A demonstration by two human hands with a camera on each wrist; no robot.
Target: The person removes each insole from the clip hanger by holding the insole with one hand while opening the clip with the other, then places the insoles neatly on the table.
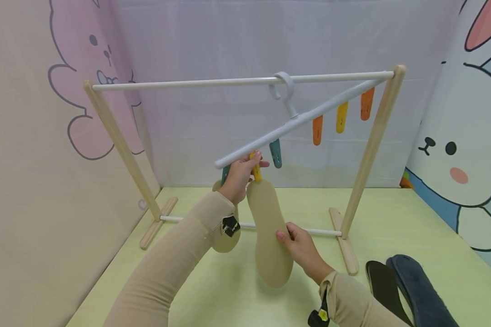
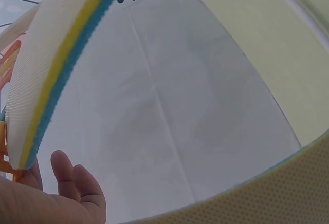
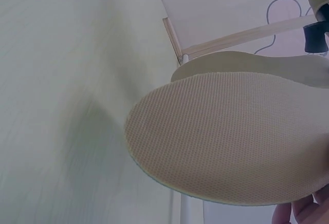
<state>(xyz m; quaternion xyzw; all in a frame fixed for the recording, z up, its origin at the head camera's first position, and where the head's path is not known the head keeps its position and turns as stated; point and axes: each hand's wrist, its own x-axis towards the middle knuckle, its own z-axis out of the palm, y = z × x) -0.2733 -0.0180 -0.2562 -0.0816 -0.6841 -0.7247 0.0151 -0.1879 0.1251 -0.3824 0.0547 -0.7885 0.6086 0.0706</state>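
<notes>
My left hand (image 1: pixel 238 179) is up at the lower end of a tilted white hanger (image 1: pixel 294 122), pinching a yellow clothespin (image 1: pixel 256 172). Right below that clip hangs a beige insole (image 1: pixel 272 236), its top end at the clip's tip. Lower down, my right hand (image 1: pixel 304 247) holds the insole's right edge, thumb on the front face and fingers behind. A second beige insole (image 1: pixel 226 240) hangs to the left, partly behind my left arm, below a teal clothespin (image 1: pixel 225 174). The textured insole (image 3: pixel 231 136) fills much of the right wrist view.
The hanger hooks over the top white rail (image 1: pixel 188 84) of a wooden-legged rack. More clothespins hang along it: teal (image 1: pixel 276 154), orange (image 1: pixel 317 131), yellow (image 1: pixel 341 118). A black insole (image 1: pixel 386 290) and a dark blue insole (image 1: pixel 421 290) lie at the table's right front.
</notes>
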